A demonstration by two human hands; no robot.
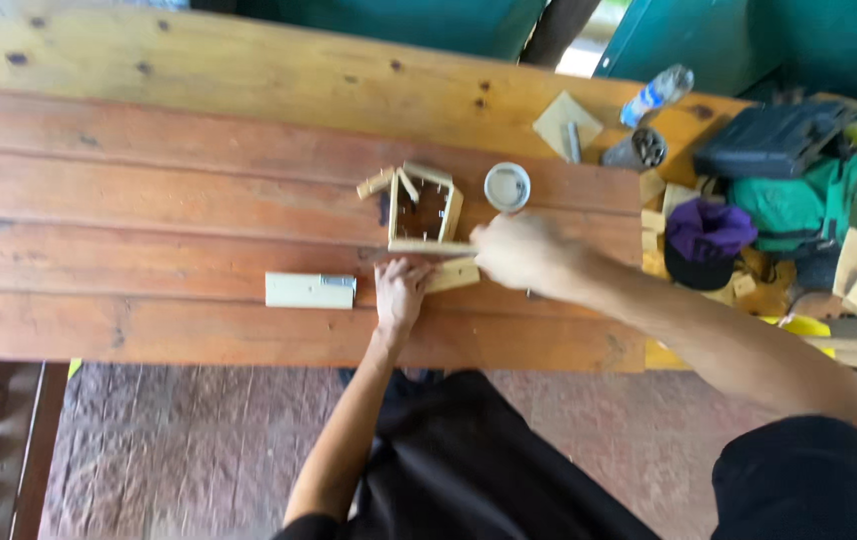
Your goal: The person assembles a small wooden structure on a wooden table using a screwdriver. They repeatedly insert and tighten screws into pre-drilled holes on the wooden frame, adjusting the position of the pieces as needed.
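A small open frame of pale wooden sticks (422,207) lies on the reddish plank table (149,200), with loose sticks at its upper left corner. My left hand (399,292) presses flat on the table just below the frame, its fingers touching a short wooden block (454,275). My right hand (521,252) reaches in from the right with its fingers closed at the end of a thin stick (429,246) along the frame's lower edge. What the fingers pinch is blurred.
A cream rectangular block with a metal end (310,290) lies left of my left hand. A round white lidded tub (507,186) stands right of the frame. At the right: wood offcuts, a plastic bottle (656,94), a dark tool case (771,140), a purple cap (706,235), green bag.
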